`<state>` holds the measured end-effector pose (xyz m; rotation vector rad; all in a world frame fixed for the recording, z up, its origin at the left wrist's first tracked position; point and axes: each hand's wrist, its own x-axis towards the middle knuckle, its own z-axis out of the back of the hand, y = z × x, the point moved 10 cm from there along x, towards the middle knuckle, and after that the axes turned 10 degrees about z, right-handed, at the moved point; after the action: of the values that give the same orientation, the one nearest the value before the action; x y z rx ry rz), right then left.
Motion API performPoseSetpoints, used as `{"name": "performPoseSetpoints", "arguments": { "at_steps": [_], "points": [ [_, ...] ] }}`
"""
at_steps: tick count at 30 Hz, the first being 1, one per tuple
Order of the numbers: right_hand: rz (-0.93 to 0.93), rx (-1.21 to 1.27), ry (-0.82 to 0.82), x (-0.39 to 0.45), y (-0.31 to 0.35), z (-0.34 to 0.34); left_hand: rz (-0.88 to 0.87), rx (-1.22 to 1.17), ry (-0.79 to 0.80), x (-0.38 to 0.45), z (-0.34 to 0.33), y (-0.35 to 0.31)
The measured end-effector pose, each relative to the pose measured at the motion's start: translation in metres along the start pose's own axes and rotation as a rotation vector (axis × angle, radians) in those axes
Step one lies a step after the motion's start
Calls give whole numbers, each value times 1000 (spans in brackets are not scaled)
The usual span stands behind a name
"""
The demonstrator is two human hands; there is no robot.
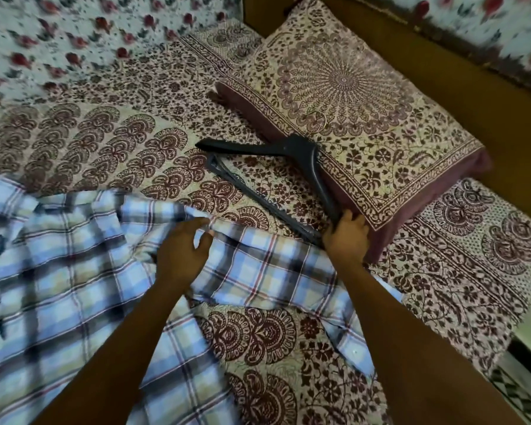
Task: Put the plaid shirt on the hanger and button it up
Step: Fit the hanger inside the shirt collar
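The blue, white and tan plaid shirt (59, 271) lies spread and rumpled over the left and lower part of the bed. My left hand (181, 253) pinches a fold of the shirt's upper edge near the middle. A black plastic hanger (276, 176) rests on the bedsheet, leaning against the pillow's front edge. My right hand (347, 237) is closed on the hanger's near end, right beside the pillow's corner. The hook of the hanger is hard to make out.
A patterned maroon-and-cream pillow (356, 118) lies at the upper right on the matching bedsheet (105, 133). Behind it runs a brown wooden bed frame (460, 87). A floral cloth (74, 32) covers the far left. The bed's edge and floor show at lower right.
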<state>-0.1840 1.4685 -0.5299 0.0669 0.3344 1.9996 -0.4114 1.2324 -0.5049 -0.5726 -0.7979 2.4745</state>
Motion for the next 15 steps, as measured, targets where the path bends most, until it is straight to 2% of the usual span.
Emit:
{"name": "performPoseSetpoints", "arguments": {
  "at_steps": [6,10,13,15],
  "points": [
    [109,-42,-82,-12,27,37,-46,-23,-52,-8,32,7],
    [200,-6,-136,-38,63,54,-116,-59,-167,-26,68,0],
    [313,14,-151,-68,101,57,-188,-56,-224,-41,98,-2],
    [423,59,-166,-93,128,56,-166,10,-272,-46,117,11]
  ]
}}
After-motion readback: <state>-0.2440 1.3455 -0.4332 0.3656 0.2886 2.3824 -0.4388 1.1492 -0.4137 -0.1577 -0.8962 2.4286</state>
